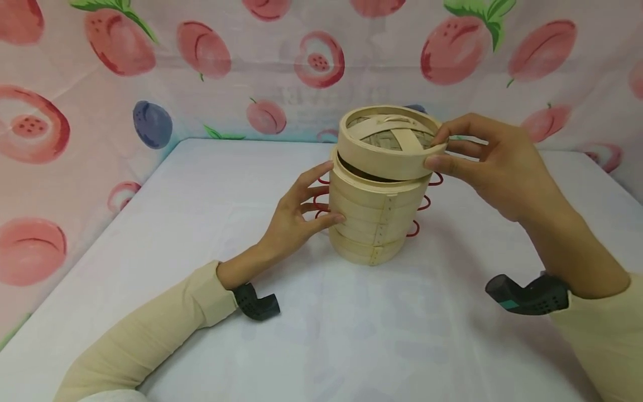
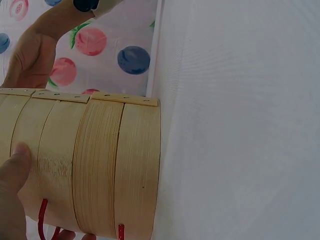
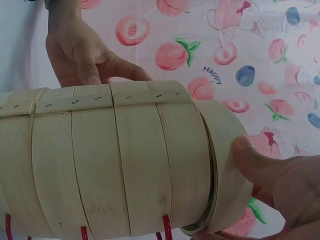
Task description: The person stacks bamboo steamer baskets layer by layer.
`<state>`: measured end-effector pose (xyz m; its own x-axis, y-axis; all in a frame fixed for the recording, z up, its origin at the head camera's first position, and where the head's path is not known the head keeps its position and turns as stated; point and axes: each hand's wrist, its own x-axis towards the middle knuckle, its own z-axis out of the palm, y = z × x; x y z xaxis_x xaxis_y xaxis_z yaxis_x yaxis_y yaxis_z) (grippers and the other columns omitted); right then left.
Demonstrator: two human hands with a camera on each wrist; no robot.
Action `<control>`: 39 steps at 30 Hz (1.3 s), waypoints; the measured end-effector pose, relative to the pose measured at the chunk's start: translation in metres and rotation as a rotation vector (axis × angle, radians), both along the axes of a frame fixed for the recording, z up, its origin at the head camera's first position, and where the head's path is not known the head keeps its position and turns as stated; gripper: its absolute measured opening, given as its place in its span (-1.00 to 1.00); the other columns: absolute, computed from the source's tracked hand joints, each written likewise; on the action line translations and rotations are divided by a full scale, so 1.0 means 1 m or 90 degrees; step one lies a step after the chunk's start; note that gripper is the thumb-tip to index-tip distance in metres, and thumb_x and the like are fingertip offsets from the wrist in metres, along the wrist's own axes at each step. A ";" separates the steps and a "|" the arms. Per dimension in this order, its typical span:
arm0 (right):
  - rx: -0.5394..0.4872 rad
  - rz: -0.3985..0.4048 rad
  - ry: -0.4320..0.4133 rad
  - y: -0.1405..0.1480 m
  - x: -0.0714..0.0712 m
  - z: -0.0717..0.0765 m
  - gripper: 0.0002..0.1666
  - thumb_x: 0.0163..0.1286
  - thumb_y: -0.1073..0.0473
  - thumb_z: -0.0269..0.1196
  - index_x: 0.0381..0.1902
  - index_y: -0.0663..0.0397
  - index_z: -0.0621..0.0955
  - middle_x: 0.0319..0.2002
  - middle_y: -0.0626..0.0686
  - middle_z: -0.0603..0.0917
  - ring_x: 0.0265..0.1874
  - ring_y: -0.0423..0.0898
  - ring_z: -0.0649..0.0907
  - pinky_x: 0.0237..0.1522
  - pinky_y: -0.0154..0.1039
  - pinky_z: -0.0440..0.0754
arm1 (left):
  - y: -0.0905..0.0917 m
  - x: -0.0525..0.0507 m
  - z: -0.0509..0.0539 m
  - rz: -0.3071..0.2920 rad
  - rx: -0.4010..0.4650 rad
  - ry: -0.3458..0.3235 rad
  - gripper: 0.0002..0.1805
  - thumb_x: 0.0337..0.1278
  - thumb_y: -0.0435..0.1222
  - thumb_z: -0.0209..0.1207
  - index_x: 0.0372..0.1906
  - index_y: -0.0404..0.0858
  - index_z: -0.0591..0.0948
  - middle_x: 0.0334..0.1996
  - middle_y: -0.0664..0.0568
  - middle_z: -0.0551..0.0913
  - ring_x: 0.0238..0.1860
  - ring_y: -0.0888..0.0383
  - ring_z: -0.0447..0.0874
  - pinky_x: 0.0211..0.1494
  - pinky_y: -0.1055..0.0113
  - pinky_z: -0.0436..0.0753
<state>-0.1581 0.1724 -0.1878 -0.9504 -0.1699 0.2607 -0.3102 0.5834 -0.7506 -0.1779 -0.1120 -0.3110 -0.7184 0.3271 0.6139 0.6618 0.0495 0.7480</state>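
A bamboo steamer (image 1: 369,215) of stacked round tiers, with red loops (image 1: 425,202) on its sides, stands upright on the white table. Its woven lid (image 1: 374,154) sits tilted and off-centre on top, and a dark gap shows below the rim at the front left. My left hand (image 1: 293,212) grips the stack's left side, thumb at the front and fingers spread along the side. At the lid's right edge, my right hand (image 1: 502,162) pinches the rim between thumb and fingers. The right wrist view shows the lid (image 3: 227,170) partly apart from the top tier. The steamer's inside is hidden.
A white cloth covers the table (image 1: 351,335). Behind it hangs a fruit-printed backdrop (image 1: 271,67), close to the table's back edge. Dark curved devices (image 1: 256,301) are strapped to both wrists.
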 end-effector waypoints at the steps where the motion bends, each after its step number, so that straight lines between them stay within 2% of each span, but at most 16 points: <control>1: -0.008 0.009 0.004 0.000 0.001 -0.001 -0.62 0.19 0.05 0.39 -0.05 -0.01 0.58 0.24 0.02 0.41 0.19 0.03 0.50 -0.02 -0.26 0.62 | 0.000 0.000 0.000 0.002 -0.001 0.002 -0.09 -0.07 -0.50 0.38 0.41 -0.04 0.23 0.33 0.13 0.28 0.07 0.06 0.55 -0.06 0.17 0.65; 6: -0.041 0.037 0.016 -0.002 0.003 -0.002 -0.64 0.21 0.12 0.39 -0.07 0.05 0.58 0.22 0.05 0.41 0.18 0.01 0.51 -0.17 -0.48 0.60 | 0.000 0.000 -0.001 0.005 0.001 0.008 -0.08 -0.09 -0.52 0.39 0.40 -0.04 0.23 0.32 0.09 0.30 0.05 0.04 0.56 -0.07 0.14 0.65; 22: -0.034 0.053 0.023 -0.007 0.008 -0.001 -0.63 0.19 0.10 0.40 -0.07 0.05 0.58 0.19 -0.03 0.39 0.16 0.00 0.51 -0.16 -0.46 0.60 | 0.000 0.001 -0.001 0.021 -0.011 0.027 -0.02 -0.09 -0.53 0.38 0.39 0.15 0.20 0.35 0.08 0.26 0.06 0.02 0.56 -0.07 0.14 0.65; 31: 0.008 0.036 0.041 -0.008 0.011 -0.001 -0.63 0.16 0.05 0.42 -0.12 0.02 0.59 0.18 -0.05 0.44 0.17 0.02 0.51 -0.17 -0.47 0.60 | 0.001 0.001 0.000 0.015 -0.017 0.024 -0.05 -0.06 -0.51 0.37 0.40 0.08 0.17 0.37 0.11 0.22 0.10 0.04 0.54 -0.04 0.17 0.64; 33: 0.029 0.026 0.048 -0.009 0.012 0.000 -0.63 0.15 0.01 0.43 -0.14 0.00 0.59 0.18 -0.05 0.46 0.17 0.03 0.51 -0.15 -0.39 0.62 | 0.001 0.001 0.000 0.016 -0.017 0.024 -0.06 -0.06 -0.51 0.37 0.40 0.05 0.17 0.37 0.10 0.22 0.09 0.03 0.54 -0.04 0.17 0.64; 37: 0.061 0.003 0.043 -0.011 0.015 0.000 -0.60 0.15 -0.09 0.41 -0.14 -0.06 0.59 0.21 -0.06 0.45 0.17 0.03 0.52 -0.07 -0.01 0.63 | 0.001 0.001 0.000 0.019 -0.020 0.025 -0.06 -0.06 -0.51 0.37 0.39 0.03 0.17 0.37 0.10 0.22 0.09 0.02 0.54 -0.05 0.17 0.65; 39: 0.072 -0.005 0.043 -0.013 0.017 0.000 -0.59 0.14 -0.12 0.41 -0.14 -0.08 0.59 0.20 -0.06 0.45 0.15 0.02 0.53 -0.07 0.10 0.60 | 0.000 0.001 0.000 0.021 -0.021 0.025 -0.07 -0.05 -0.50 0.37 0.39 0.03 0.17 0.37 0.11 0.22 0.09 0.03 0.54 -0.05 0.18 0.65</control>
<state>-0.1413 0.1598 -0.1874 -0.9326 -0.1942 0.3042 -0.3531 0.6657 -0.6574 -0.1765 -0.1117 -0.3108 -0.7049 0.3245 0.6307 0.6879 0.0960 0.7195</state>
